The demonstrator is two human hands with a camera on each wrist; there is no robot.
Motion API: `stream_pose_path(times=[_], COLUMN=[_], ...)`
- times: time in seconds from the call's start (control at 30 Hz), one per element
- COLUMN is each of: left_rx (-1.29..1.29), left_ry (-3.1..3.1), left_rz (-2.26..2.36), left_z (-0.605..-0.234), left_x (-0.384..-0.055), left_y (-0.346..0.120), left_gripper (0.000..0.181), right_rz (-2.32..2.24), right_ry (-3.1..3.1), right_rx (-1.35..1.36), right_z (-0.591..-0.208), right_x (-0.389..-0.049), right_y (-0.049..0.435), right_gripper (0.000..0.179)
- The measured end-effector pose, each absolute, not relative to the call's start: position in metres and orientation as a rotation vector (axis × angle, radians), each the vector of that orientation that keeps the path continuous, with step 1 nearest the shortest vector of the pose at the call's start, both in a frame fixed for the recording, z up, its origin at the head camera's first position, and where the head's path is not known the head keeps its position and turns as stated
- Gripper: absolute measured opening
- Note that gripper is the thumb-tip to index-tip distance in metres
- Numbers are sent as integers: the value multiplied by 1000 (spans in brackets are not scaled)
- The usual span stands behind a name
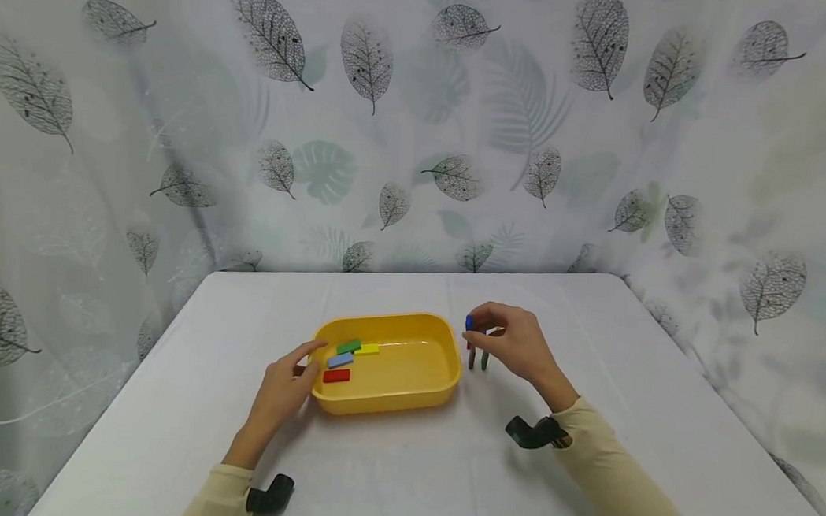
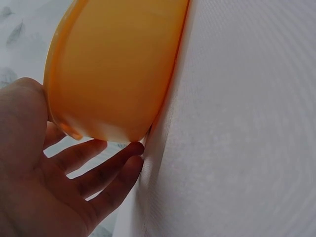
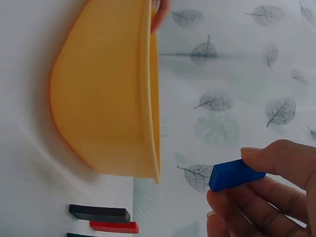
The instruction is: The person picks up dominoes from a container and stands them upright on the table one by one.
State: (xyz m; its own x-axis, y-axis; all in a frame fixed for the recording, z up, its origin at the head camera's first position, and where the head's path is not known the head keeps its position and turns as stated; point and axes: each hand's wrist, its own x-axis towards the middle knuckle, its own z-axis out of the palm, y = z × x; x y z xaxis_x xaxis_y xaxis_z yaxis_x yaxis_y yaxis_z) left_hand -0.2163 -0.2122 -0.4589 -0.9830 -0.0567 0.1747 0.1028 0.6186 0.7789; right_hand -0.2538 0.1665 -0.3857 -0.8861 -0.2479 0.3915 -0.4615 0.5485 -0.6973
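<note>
Beige sleeves (image 1: 633, 485) show toward six o'clock; the left hand (image 1: 281, 388), fingers loosely spread, touches the yellow tray (image 1: 406, 368) at nine; the right hand (image 1: 514, 343) pinches a blue block (image 3: 234, 175) beyond three. Four blocks (image 1: 337, 376) lie inside, toward nine.

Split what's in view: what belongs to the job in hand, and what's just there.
Likely the job:
tray
four blocks in it
other blocks beside it
blue block in right hand

Likely just there:
table
leaf-print cloth
black wrist gear
</note>
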Motion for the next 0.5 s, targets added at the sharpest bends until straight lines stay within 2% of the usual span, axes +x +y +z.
stream_pose_path(times=[0.5], left_rx=[-43], left_ry=[-2655], left_rz=[-1293], left_z=[-459], left_x=[-214], left_y=[-213], left_gripper=[42], right_rz=[1210], right_ry=[-2540], right_rx=[505], right_z=[-398], right_x=[-255], right_y=[189], right_gripper=[23])
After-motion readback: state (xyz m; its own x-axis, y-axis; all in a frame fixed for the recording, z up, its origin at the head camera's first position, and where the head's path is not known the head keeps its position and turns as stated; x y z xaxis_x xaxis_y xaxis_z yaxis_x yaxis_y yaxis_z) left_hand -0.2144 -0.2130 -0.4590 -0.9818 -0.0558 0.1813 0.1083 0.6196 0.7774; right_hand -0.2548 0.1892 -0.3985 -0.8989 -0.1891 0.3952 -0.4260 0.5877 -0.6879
